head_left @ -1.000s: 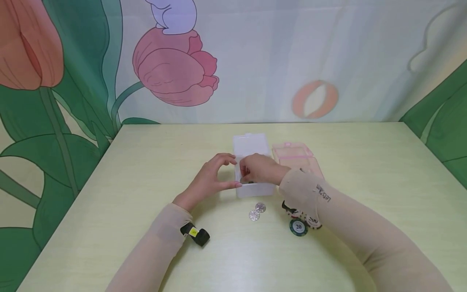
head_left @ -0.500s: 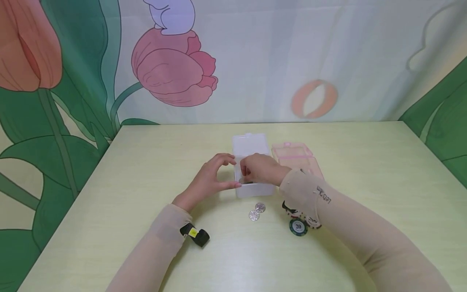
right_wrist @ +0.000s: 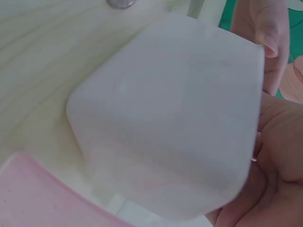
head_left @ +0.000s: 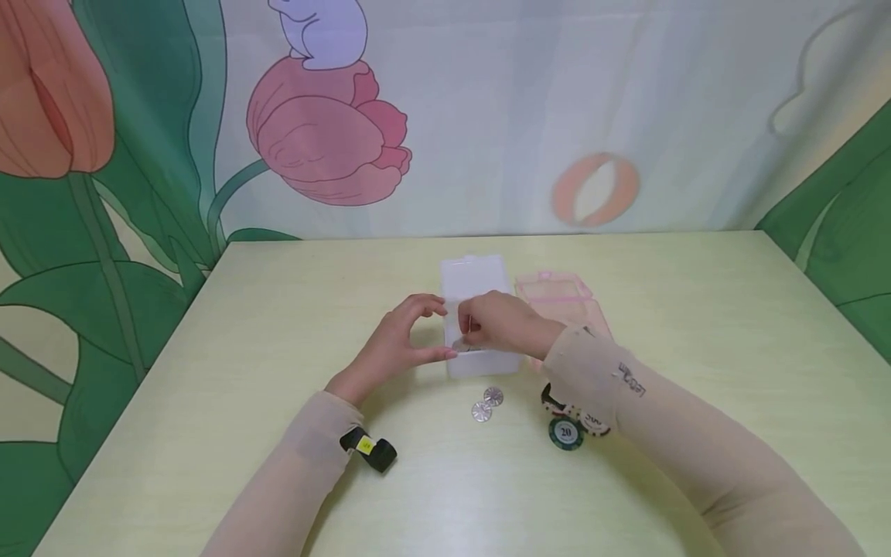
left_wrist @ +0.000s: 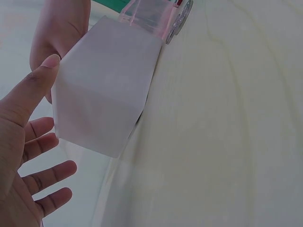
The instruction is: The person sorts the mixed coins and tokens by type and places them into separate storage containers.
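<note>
A white lidded box [head_left: 487, 363] stands at mid table with its lid [head_left: 476, 277] tipped back. My left hand [head_left: 390, 348] holds the box's left side, thumb at the near left corner and fingertips farther back; the left wrist view shows the thumb [left_wrist: 40, 78] at the rim and the two lowest fingers off the wall. My right hand [head_left: 504, 321] reaches into the box from the right, fingers curled and pinching downward. A small silver coin [head_left: 458, 346] shows beside its fingertips, which partly hide it. Two silver coins [head_left: 482, 411] lie before the box.
A pink translucent box [head_left: 557, 305] with its lid raised stands right of the white one, partly behind my right forearm. Several poker chips [head_left: 566, 433], one marked 20, lie by that sleeve. A black strap [head_left: 369, 450] sits at my left wrist. A printed curtain [head_left: 452, 116] hangs behind the table.
My right fingers shift slightly within the white box, and more of the silver coin shows at their tips. The left hand keeps its place. The head view drifts slightly.
</note>
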The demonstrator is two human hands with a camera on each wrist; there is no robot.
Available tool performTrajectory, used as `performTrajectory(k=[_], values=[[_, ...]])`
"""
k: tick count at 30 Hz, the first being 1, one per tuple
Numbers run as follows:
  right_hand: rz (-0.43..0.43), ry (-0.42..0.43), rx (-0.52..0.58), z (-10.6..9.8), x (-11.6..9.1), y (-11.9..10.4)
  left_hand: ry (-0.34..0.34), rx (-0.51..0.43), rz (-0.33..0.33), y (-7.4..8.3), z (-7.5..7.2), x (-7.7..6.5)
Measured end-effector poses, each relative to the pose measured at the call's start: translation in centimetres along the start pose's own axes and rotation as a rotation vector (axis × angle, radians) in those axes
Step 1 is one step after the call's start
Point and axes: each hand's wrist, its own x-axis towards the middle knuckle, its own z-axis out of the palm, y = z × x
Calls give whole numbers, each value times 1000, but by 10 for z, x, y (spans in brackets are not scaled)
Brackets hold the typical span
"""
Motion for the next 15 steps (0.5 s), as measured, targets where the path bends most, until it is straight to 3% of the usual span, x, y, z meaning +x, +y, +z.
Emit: performTrajectory(k=[15], values=[[-67, 102, 142, -8, -21, 2, -7, 14, -14, 1, 0, 0]])
